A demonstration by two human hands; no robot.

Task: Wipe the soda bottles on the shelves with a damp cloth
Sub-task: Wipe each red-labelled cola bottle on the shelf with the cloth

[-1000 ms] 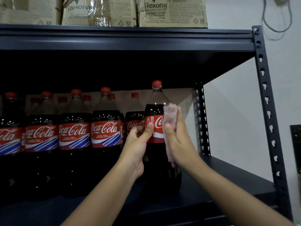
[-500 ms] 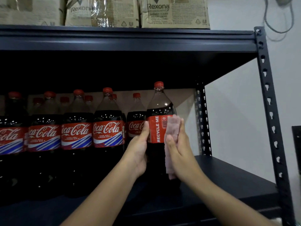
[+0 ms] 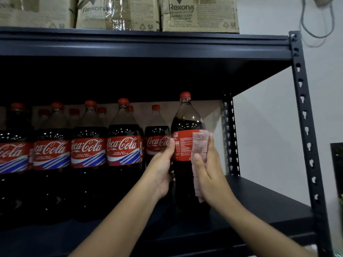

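A tall cola bottle (image 3: 186, 125) with a red cap and red label stands upright at the right end of the row, on the dark shelf (image 3: 259, 203). My left hand (image 3: 162, 171) grips its left side, thumb on the label. My right hand (image 3: 209, 175) presses a pale pink cloth (image 3: 199, 143) flat against the bottle's right side, thumb over the cloth; the cloth hangs down below my palm. The label's small-print panel faces me.
Several more cola bottles (image 3: 123, 151) stand in rows to the left. Cardboard boxes (image 3: 199, 13) sit on the upper shelf (image 3: 144, 45). A perforated upright post (image 3: 306, 127) frames the right side, with a white wall beyond.
The bottle has turned in my hands: the logo gave way to the "recycle me" panel, then the small-print panel. The cloth slid down to label height.
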